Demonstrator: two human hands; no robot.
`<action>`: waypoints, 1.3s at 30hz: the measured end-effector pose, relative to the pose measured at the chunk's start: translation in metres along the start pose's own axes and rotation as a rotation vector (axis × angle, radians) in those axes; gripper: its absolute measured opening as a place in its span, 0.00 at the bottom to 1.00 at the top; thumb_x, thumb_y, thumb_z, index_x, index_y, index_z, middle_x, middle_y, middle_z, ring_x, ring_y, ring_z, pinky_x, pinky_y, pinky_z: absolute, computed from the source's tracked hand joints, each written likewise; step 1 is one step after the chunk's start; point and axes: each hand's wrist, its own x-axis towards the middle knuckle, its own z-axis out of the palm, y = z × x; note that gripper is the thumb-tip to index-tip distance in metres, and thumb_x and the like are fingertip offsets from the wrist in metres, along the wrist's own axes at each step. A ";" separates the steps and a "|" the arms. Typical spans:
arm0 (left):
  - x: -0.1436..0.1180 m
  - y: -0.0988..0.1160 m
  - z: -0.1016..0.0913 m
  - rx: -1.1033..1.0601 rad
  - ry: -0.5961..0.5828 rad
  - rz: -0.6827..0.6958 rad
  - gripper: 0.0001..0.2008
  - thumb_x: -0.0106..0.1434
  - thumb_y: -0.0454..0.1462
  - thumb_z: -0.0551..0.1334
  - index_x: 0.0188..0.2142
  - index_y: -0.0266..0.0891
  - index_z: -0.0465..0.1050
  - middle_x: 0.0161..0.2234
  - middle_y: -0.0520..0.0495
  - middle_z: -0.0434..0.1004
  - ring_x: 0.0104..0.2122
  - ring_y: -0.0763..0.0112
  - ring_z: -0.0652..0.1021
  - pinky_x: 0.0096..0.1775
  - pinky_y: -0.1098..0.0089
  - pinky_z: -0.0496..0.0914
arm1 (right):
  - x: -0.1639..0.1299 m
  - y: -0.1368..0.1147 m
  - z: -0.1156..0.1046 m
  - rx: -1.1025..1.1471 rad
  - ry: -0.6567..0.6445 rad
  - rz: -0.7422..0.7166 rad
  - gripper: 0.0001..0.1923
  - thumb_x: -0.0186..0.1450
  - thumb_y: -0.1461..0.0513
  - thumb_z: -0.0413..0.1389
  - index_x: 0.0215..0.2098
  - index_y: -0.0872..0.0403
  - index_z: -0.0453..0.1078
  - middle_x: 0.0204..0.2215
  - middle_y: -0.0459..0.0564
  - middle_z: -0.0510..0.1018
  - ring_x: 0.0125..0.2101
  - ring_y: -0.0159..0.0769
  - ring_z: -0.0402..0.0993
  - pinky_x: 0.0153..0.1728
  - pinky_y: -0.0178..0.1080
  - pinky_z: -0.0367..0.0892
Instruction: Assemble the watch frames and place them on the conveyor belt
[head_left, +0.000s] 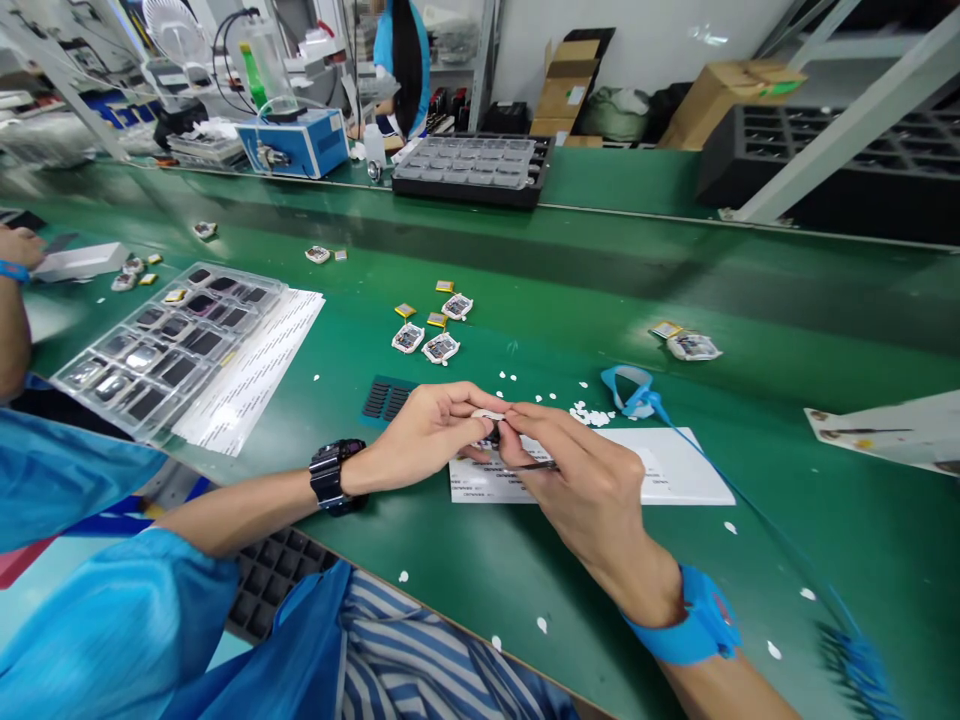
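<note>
My left hand [427, 432], with a black watch on its wrist, pinches a small white part [487, 414] over the green bench. My right hand [577, 470], with a blue wrist strap, holds thin tweezers [536, 465] and meets the left hand at that part. Both hands hover above a white label sheet [675, 470]. Just beyond them lie several small white modules [440, 347] with yellow squares beside them.
A clear tray of dark parts [161, 345] lies at the left on white sheets. A co-worker's arm [13, 300] is at the far left. A black tray [472, 165] and a blue box [300, 142] stand at the back. White scraps [589, 415] dot the bench.
</note>
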 end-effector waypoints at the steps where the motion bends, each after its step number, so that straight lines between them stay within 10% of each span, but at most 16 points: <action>1: 0.000 0.000 -0.001 0.003 -0.011 -0.001 0.10 0.60 0.36 0.65 0.41 0.34 0.77 0.34 0.45 0.83 0.33 0.73 0.82 0.36 0.73 0.77 | -0.001 0.002 0.000 -0.029 -0.011 -0.009 0.11 0.68 0.63 0.55 0.35 0.48 0.80 0.39 0.51 0.86 0.34 0.41 0.84 0.33 0.40 0.78; 7: 0.003 0.003 -0.009 0.244 -0.024 0.064 0.22 0.58 0.33 0.67 0.53 0.34 0.72 0.39 0.43 0.85 0.35 0.69 0.82 0.39 0.71 0.76 | 0.002 0.004 -0.005 0.056 0.023 0.024 0.11 0.71 0.58 0.55 0.39 0.48 0.81 0.41 0.51 0.85 0.39 0.43 0.83 0.40 0.43 0.78; 15: 0.008 0.007 -0.024 0.715 0.317 0.332 0.07 0.65 0.39 0.63 0.39 0.39 0.71 0.37 0.48 0.79 0.33 0.71 0.77 0.36 0.70 0.71 | 0.019 0.036 -0.028 0.485 -0.099 0.523 0.45 0.61 0.28 0.34 0.14 0.49 0.73 0.22 0.54 0.78 0.22 0.38 0.75 0.22 0.41 0.69; 23: 0.022 0.008 -0.023 -0.119 0.111 -0.038 0.10 0.64 0.37 0.61 0.42 0.40 0.62 0.35 0.45 0.83 0.33 0.70 0.82 0.35 0.72 0.72 | 0.016 0.053 -0.019 0.633 -0.318 0.723 0.26 0.43 0.41 0.73 0.26 0.51 0.78 0.26 0.51 0.84 0.28 0.46 0.82 0.28 0.44 0.78; 39: 0.016 -0.008 -0.006 0.066 0.183 -0.248 0.14 0.62 0.29 0.56 0.47 0.43 0.60 0.37 0.48 0.81 0.40 0.69 0.82 0.38 0.70 0.74 | 0.011 0.048 -0.006 0.583 -0.415 0.604 0.21 0.53 0.44 0.67 0.27 0.53 0.79 0.26 0.50 0.83 0.27 0.42 0.79 0.27 0.40 0.71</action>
